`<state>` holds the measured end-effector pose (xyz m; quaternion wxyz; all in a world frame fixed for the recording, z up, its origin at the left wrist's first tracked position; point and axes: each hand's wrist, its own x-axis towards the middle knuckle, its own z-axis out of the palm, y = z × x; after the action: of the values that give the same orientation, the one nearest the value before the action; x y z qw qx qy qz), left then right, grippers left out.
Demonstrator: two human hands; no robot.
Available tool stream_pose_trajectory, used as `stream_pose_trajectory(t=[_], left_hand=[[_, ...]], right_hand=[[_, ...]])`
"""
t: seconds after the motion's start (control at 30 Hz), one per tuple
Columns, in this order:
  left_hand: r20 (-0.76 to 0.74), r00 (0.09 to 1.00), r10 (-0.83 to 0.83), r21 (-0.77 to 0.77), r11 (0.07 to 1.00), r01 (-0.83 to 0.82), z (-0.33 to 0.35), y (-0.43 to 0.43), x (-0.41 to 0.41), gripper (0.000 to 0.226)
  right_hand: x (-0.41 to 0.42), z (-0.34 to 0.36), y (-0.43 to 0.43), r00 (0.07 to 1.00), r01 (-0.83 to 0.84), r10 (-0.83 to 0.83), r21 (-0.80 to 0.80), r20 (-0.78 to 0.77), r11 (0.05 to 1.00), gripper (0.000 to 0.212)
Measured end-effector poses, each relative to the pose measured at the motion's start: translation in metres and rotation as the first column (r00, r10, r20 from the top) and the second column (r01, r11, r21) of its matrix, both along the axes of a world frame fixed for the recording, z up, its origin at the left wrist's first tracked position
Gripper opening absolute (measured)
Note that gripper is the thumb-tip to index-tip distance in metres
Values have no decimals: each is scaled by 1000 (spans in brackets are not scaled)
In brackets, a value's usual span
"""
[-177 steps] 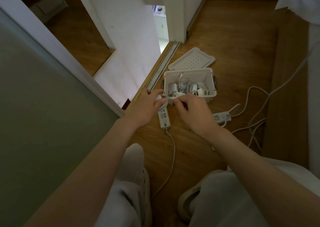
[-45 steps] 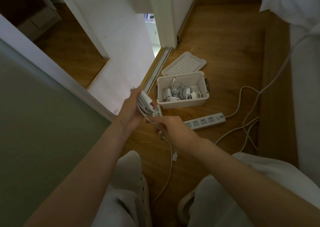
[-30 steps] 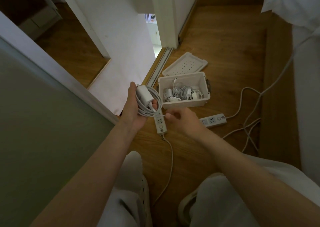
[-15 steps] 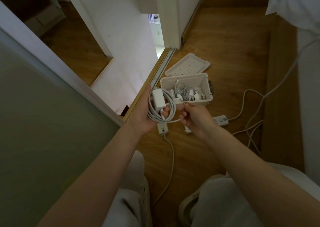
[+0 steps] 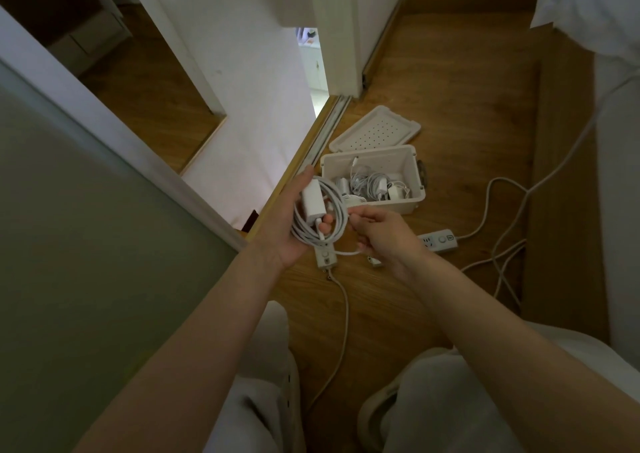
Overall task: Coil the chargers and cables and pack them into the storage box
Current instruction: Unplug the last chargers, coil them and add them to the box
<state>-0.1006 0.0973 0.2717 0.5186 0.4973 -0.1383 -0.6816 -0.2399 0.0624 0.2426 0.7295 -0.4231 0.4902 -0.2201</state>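
White charger (image 5: 310,198), coiled cable (image 5: 341,225) clamped in left grip (image 5: 294,225) — right grip (image 5: 384,234) pinches cable end.

1 wide-angle camera sat on the person's head, facing forward and steeply down at the floor (image 5: 450,113), with the storage box (image 5: 375,206) near mid-frame.
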Motion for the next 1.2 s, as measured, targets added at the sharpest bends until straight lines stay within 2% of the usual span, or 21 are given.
stream_pose_trajectory(t=[0.13, 0.23, 0.33, 0.37, 0.4, 0.47, 0.53, 0.63, 0.7, 0.77, 0.87, 1.0, 1.07, 1.2], left_hand=[[-31, 997, -70, 50, 996, 72, -1, 2, 1, 43], [-22, 994, -110, 108, 988, 112, -3, 4, 0, 41], [51, 994, -100, 137, 986, 92, -5, 3, -1, 38], [93, 991, -99, 138, 987, 86, -6, 3, -2, 37], [127, 987, -95, 140, 987, 76, -7, 3, -3, 35], [175, 982, -77, 148, 988, 51, -8, 3, -6, 31], [222, 973, -65, 152, 988, 32, -9, 3, -7, 29], [209, 977, -50, 138, 990, 22, -9, 2, -6, 28], [221, 974, -53, 131, 991, 24, -9, 3, -2, 28], [301, 951, -65, 159, 987, 18, -9, 4, -1, 30], [387, 918, -83, 158, 987, 23, -11, 5, -2, 34], [400, 901, -167, 66, 986, 153, -10, 5, -2, 38], [418, 896, -150, 72, 989, 132, -11, 3, -2, 47], [456, 880, -135, 85, 991, 107, -13, 1, -4, 55]], right_hand=[[-2, -2, 2, 983, -81, 54, 151, 177, 985, 22], [-1, 1, 7, 965, -146, 110, 139, 239, 980, 18], [3, 0, 10, 958, -116, 77, 128, 276, 985, 17], [5, 0, 13, 972, -96, 80, 62, 220, 993, 16], [7, -2, 16, 991, -95, 102, -77, 89, 992, 17], [8, -4, 23, 967, -179, 81, -423, -240, 888, 21], [6, -4, 27, 968, -163, 26, -549, -250, 820, 28], [3, 2, 27, 996, -57, 12, -510, -90, 858, 28], [4, 4, 27, 993, -113, 68, -562, -100, 820, 23], [4, 2, 26, 980, -190, 119, -586, -157, 788, 18], [1, -2, 22, 978, -197, 119, -569, -173, 798, 15], [3, -5, 18, 976, -186, 73, -605, -206, 774, 10], [4, -8, 17, 959, -209, 15, -668, -284, 714, 10], [-1, -4, 18, 922, -304, -59, -811, -382, 499, 10]])
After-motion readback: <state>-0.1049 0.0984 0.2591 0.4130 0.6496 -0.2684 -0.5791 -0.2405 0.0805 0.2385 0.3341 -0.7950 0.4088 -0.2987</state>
